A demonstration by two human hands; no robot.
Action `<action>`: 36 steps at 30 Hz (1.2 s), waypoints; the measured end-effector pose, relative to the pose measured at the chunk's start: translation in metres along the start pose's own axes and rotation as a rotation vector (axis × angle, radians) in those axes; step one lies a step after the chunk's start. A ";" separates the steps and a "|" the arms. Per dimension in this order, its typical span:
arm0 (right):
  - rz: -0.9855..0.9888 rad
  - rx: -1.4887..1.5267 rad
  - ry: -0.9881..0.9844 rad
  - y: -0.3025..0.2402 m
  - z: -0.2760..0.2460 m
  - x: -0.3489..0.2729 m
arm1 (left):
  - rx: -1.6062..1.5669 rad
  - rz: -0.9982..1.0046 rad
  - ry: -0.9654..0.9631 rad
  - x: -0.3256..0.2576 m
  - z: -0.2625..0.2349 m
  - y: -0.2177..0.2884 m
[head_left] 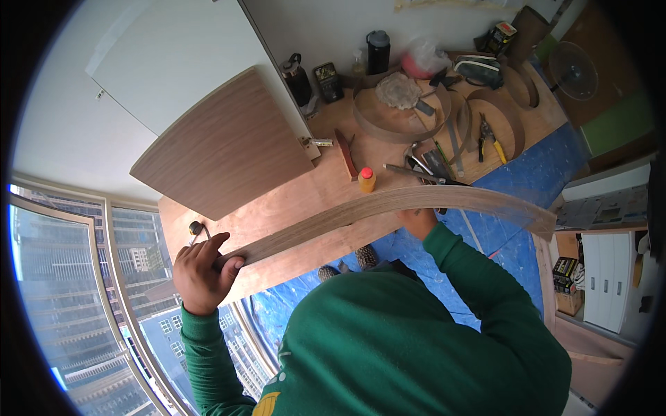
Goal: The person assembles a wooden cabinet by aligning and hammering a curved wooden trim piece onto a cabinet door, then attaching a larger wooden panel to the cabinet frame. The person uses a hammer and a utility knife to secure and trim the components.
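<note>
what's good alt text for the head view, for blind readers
A person's left hand grips a long, bent wood-grain strip over a wooden worktable, the right hand partly hidden behind it. Tools and coiled strips lie beyond; blue sheeting lies on the floor.

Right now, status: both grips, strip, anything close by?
Left grip closed on strip; right grip partly hidden behind it. Strip bowed. Bottle on table beyond.
</note>
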State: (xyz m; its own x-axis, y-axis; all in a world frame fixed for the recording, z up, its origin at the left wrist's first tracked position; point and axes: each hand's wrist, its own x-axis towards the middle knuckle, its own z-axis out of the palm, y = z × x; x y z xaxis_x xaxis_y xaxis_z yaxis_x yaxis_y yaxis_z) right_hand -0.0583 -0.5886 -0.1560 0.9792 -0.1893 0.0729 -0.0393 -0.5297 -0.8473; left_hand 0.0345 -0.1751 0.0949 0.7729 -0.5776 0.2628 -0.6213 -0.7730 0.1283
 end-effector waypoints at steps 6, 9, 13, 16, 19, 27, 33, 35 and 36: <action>0.190 -0.596 0.055 0.160 -0.039 -0.017 | 0.003 -0.026 -0.029 -0.004 -0.004 0.005; 0.386 -0.663 0.030 0.202 -0.077 -0.003 | 0.013 -0.030 -0.022 -0.003 -0.004 0.006; 0.455 -0.820 -0.038 0.228 -0.113 0.003 | 0.004 -0.037 -0.028 0.000 -0.004 0.006; 0.633 -0.939 -0.151 0.239 -0.107 0.011 | -0.003 -0.051 -0.050 0.000 -0.006 0.005; 0.710 -0.971 -0.181 0.247 -0.093 0.024 | -0.003 -0.063 -0.063 0.001 -0.008 0.006; 0.476 -1.067 -0.157 0.229 -0.099 0.006 | -0.003 -0.077 -0.056 0.002 -0.008 0.008; 0.427 -0.945 -0.170 0.222 -0.096 -0.015 | 0.012 -0.069 -0.057 0.004 -0.006 0.006; 0.276 -0.786 -0.095 0.217 -0.081 -0.033 | 0.014 -0.065 -0.056 0.006 -0.005 0.004; 0.283 -0.735 -0.105 0.214 -0.074 -0.042 | 0.013 -0.064 -0.053 0.007 -0.005 0.004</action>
State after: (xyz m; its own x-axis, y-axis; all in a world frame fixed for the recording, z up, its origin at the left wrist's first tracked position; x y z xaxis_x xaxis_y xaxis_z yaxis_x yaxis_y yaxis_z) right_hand -0.1222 -0.7552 -0.3013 0.9248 -0.3384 -0.1741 -0.3745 -0.8904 -0.2588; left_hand 0.0366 -0.1807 0.1015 0.8166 -0.5400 0.2038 -0.5693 -0.8117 0.1304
